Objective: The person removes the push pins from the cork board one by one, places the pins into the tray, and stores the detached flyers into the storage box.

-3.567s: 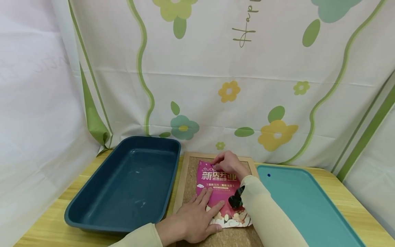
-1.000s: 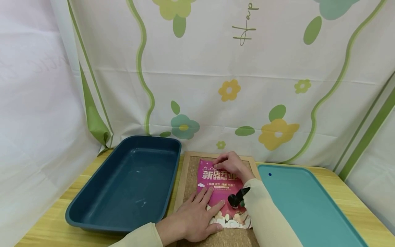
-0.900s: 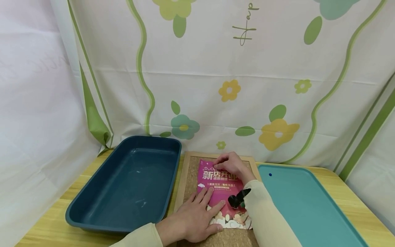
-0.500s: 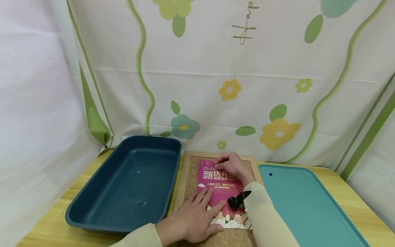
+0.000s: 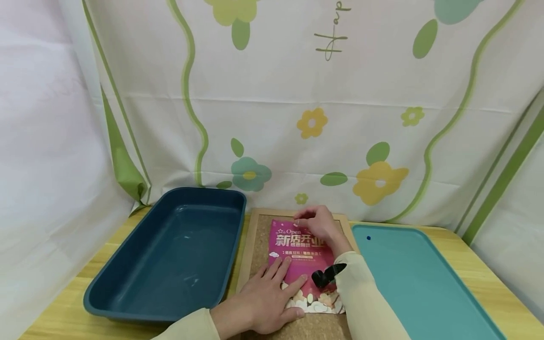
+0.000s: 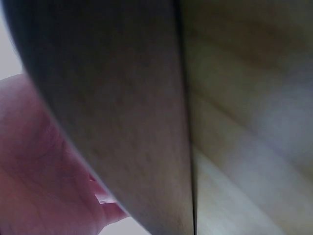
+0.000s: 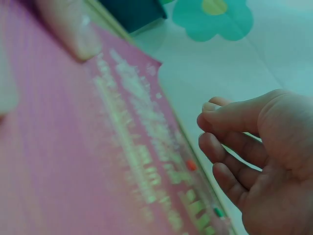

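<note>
A pink printed flyer [image 5: 302, 271] lies on a wood-framed cork board [image 5: 262, 231]. My left hand [image 5: 265, 297] rests on the flyer's lower left with the fingers spread; part of that hand [image 6: 44, 161] shows beside the board's edge in the left wrist view. Over the flyer's top edge is my right hand [image 5: 320, 224], its fingers loosely bent. In the right wrist view the right hand [image 7: 264, 152] appears off the flyer, thumb near the index finger and nothing visible between them. A red pin [image 7: 191, 165] and a green pin [image 7: 218, 212] sit near the flyer's edge.
A deep dark-blue basin [image 5: 170, 255] stands left of the board. To the right lies a flat teal tray [image 5: 416, 274] with a small blue pin [image 5: 368, 238] near its far corner. A flowered white cloth [image 5: 272, 123] hangs behind the wooden table [image 5: 488, 278].
The right hand has risen slightly from the flyer's top edge, its thumb and index finger loosening. The left hand stays in place on the flyer. The head view has shifted slightly.
</note>
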Available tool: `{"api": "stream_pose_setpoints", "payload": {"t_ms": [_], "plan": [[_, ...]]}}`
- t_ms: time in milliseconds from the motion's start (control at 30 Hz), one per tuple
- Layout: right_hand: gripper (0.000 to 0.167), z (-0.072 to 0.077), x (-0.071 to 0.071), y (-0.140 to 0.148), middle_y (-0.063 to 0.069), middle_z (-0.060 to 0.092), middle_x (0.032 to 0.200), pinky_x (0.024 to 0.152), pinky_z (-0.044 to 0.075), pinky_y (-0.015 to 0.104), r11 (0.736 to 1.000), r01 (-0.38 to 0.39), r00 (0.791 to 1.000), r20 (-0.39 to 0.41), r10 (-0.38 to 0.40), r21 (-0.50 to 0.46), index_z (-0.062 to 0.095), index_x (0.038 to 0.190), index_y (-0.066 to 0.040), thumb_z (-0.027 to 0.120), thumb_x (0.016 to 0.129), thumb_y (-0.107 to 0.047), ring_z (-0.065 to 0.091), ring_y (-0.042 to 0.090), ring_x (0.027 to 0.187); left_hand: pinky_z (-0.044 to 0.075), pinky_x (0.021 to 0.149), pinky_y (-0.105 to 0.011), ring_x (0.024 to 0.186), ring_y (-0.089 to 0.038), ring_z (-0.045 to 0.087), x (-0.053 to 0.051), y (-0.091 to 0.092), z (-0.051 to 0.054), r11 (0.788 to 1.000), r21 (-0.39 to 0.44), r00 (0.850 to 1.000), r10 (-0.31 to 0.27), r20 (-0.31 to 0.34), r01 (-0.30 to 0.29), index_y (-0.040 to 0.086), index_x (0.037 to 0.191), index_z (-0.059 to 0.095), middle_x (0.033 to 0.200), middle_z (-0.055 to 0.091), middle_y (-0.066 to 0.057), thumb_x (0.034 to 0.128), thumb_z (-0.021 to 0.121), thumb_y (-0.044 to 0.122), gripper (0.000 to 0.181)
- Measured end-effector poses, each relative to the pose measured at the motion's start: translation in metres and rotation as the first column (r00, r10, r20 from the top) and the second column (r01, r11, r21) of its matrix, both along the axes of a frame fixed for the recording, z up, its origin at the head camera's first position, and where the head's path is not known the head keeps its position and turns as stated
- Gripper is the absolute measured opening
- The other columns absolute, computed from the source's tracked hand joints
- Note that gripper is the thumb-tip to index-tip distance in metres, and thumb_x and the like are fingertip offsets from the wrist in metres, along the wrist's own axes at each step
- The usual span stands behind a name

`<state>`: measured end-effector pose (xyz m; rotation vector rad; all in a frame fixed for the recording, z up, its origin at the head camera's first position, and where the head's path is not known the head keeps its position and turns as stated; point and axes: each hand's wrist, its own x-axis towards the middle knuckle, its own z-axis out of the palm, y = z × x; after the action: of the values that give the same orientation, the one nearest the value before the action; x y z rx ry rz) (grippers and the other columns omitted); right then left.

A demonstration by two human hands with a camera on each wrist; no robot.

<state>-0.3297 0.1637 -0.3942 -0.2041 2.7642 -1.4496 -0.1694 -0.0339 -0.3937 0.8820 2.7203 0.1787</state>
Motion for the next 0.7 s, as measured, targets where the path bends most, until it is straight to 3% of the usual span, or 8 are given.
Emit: {"api": "stream_pose_setpoints", "payload": {"t_ms": [133,433,700], "plan": [[0.016,0.007,0.002,0.003,0.009,0.077,0.112,0.083,0.057,0.033,0.999,0.029,0.999,-0.033,-0.03,-0.044,0.081,0.112,-0.009,0.073,0.101,-0.018,0.068,0.025,0.102,0.027,0.131,-0.058,0.167,-0.031,0.017,-0.001,-0.001,0.0,1.0,-0.004,1.0,0.007,0.013,-0.007,0.05,0.165,0.026,0.18,0.017,-0.002,0.1027,0.043,0.072,0.069],[0.021,0.017,0.008,0.017,0.012,0.071,0.117,0.091,0.061,0.044,0.972,0.141,0.99,0.055,-0.133,-0.188,0.077,0.119,-0.003,0.068,0.104,-0.014,0.065,0.026,0.103,0.028,0.131,-0.059,0.167,-0.032,0.018,0.0,0.0,-0.001,1.0,-0.003,1.0,0.011,0.002,-0.011,0.049,0.165,0.028,0.179,0.019,-0.002,0.1011,0.045,0.072,0.07],[0.024,0.025,0.01,0.039,0.016,0.073,0.121,0.089,0.06,0.041,0.986,0.147,0.988,-0.04,-0.15,-0.075,0.076,0.122,-0.003,0.069,0.105,-0.019,0.067,0.03,0.108,0.027,0.131,-0.059,0.167,-0.032,0.017,0.0,0.001,-0.002,1.0,0.011,1.0,0.013,0.003,-0.013,0.049,0.166,0.027,0.18,0.018,-0.002,0.1013,0.046,0.071,0.071]]}}
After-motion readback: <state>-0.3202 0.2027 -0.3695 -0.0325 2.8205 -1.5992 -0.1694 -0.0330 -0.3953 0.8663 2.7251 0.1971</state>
